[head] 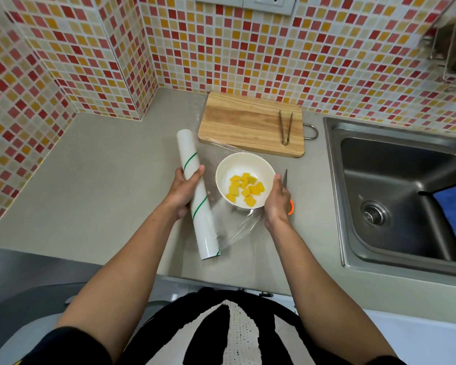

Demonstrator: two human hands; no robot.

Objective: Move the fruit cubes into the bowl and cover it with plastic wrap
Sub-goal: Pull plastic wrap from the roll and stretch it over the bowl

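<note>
Fruit cubes, yellow, lie inside the white bowl at the centre of the frame, on the grey counter. We see a clear sheet of plastic wrap stretched from the roll across the bowl, its loose edge wrinkled below the bowl. Our left hand grips the roll, thumb over the top and fingers curled beneath it, just left of the bowl. Our right hand presses against the bowl's right rim; whether its fingers pinch the film there we cannot tell. A knife with an orange handle lies just behind that hand. Above the bowl sits a wooden cutting board carrying metal tongs. A steel sink fills the right side.
</note>
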